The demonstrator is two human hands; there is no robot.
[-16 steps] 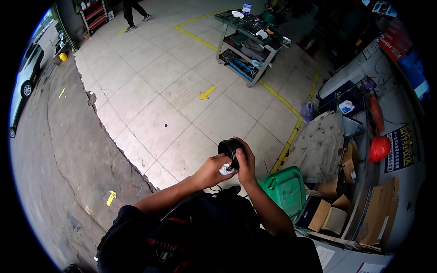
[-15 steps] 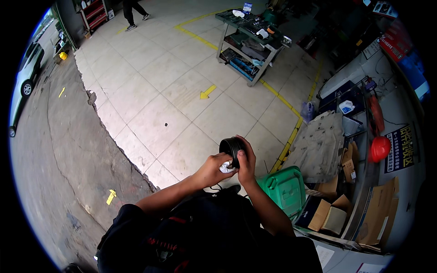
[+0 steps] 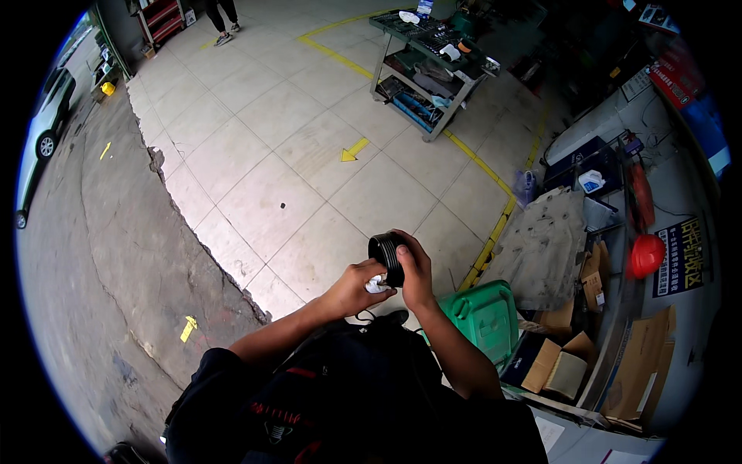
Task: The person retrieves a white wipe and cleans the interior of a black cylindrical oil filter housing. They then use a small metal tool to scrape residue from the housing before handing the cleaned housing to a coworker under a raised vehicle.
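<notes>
While hands [image 3: 418, 272] hold cloth [image 3: 376, 284] and cylinder [image 3: 389, 261], distant feet [image 3: 223, 38] have converged.

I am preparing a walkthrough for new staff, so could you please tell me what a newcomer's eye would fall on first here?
Probably the black ribbed cylinder near the picture's centre, gripped in the right hand, while the left hand holds a white wad by its lower left. Next might come the bright green container, lower right of centre, and the round red object farther right.
</notes>
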